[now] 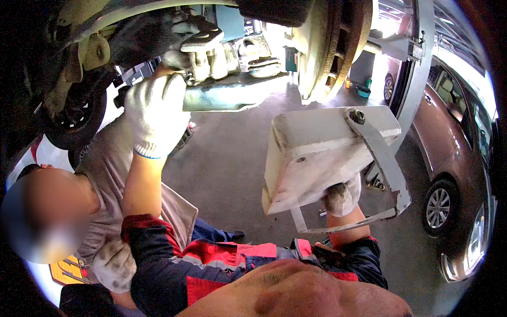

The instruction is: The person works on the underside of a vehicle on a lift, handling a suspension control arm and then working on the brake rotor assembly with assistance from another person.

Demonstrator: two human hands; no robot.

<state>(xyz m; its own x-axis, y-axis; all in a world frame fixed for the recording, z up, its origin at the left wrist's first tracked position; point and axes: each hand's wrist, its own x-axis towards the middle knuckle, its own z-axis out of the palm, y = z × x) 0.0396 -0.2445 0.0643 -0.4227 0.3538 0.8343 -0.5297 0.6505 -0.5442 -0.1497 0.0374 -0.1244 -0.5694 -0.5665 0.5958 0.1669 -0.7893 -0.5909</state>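
My right hand [343, 196], in a grubby knit glove, holds a white box-shaped floodlight [322, 158] from underneath. The floodlight is tilted, and its U-shaped metal bracket [388, 169] hangs around my wrist. Up on the left, my left hand [157, 108] wears a white knit glove and is raised under a lifted vehicle. Its fingers curl in at the end of a brightly lit suspension arm [227, 95]; what they grip is hidden. Above the arm is a cluster of metal suspension parts [208, 53]. To their right hangs a rusty-edged brake disc [338, 47].
A co-worker [111, 179] stands close on my left, with a gloved hand [113, 264] low beside my sleeve. A lift post [417, 68] and a brown car [449, 132] stand on the right. A teal basin [363, 92] sits on the grey floor [227, 169].
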